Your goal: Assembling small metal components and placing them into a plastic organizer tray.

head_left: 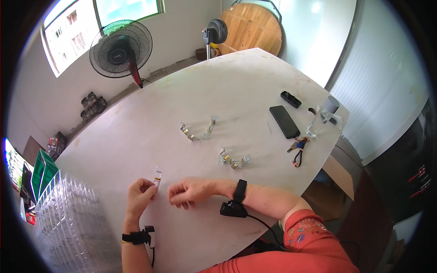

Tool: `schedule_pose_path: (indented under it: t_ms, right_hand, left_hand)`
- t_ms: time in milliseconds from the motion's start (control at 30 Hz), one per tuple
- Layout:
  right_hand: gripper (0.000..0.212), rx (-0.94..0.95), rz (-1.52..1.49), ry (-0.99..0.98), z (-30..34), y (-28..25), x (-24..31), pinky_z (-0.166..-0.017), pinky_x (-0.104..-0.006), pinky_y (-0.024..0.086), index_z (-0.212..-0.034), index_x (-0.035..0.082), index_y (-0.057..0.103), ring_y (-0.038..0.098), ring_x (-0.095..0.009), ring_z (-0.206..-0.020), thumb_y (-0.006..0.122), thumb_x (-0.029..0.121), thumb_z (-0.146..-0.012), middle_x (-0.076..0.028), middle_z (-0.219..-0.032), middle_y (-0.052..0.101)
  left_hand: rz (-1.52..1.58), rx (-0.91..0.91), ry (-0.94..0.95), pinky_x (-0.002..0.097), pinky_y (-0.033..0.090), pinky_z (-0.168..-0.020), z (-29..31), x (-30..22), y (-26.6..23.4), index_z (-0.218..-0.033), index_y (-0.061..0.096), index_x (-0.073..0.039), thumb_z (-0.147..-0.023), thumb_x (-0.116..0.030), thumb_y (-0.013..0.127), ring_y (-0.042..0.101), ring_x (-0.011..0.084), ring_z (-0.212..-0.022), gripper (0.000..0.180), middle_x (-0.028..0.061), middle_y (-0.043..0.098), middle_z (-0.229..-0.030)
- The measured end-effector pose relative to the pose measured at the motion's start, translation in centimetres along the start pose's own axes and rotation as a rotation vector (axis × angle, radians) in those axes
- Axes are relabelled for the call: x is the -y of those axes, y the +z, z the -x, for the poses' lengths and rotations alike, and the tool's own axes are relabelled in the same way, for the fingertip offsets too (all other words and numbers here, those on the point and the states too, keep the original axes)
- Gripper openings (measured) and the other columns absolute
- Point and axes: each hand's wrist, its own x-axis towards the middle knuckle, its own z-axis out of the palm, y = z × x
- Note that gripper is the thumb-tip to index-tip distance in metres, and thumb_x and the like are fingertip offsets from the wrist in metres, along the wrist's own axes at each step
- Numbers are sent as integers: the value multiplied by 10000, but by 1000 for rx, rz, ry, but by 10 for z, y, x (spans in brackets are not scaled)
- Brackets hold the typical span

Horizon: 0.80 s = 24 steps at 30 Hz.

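Note:
Between the fingertips of my left hand (140, 195) is a small metal clip-like part (158, 178) with a clear end and a brassy middle. My right hand (189, 191) hovers just to its right, fingers loosely bent and apart, with nothing visible in them. Farther off lies a curved row of similar small metal parts (190, 136), and another such group (234, 161) sits nearer and to the right. Their exact kind is too small to make out.
At the table's (246, 86) right are a black phone (284, 122), keys (298, 148), a clear bottle (321, 119) and a black case (291, 99). Clear stacked trays (68, 223) stand at the left. A fan (120, 52) is beyond the far edge. Cables trail from both wrist straps.

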Motion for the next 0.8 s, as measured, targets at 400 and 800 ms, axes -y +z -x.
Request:
schedule_pose_path:
  t_ms: [400, 800]
  right_hand:
    - [198, -474, -174, -301, -44, -7, 15, -631, -247, 525, -1098, 61, 638, 636, -116, -848, 626, 234, -1002, -23, -1002, 655]
    - [188, -382, -368, -296, -51, -8, 2, -669, -269, 556, -1063, 62, 629, 655, -107, -858, 623, 241, -1005, -16, -979, 669]
  left_hand:
    - [684, 240, -43, 273, 508, -610, 21, 43, -19, -939, 613, -25, -970, -104, 634, 614, 126, -684, 87, 58, 660, -845]
    - [685, 341, -30, 310, 551, -621, 24, 46, -23, -935, 594, -40, -973, -186, 627, 627, 169, -693, 154, 92, 657, -852]
